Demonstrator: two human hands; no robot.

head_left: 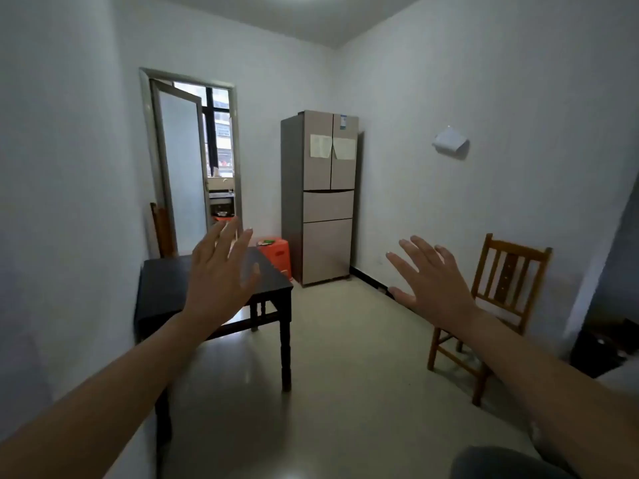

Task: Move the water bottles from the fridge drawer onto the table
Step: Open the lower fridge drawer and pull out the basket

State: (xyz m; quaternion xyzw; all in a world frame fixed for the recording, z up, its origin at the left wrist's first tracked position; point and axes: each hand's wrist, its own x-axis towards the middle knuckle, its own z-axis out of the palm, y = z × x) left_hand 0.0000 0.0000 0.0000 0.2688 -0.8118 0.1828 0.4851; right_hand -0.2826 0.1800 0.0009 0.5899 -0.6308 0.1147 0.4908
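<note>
A tall beige fridge point(321, 198) stands in the far corner of the room with its doors and both lower drawers point(327, 205) closed. No water bottles are visible. A dark wooden table point(166, 285) stands against the left wall, nearer to me. My left hand point(221, 281) is raised in front of the table, fingers straight and spread, holding nothing. My right hand point(432, 285) is raised at the same height to the right, fingers spread, also holding nothing. Both hands are well short of the fridge.
An orange plastic stool point(276, 252) sits between the table and the fridge. A wooden chair point(498, 305) stands by the right wall. An open door point(179, 167) leads out on the far left. Pale tiled floor point(345, 357) runs from me to the fridge.
</note>
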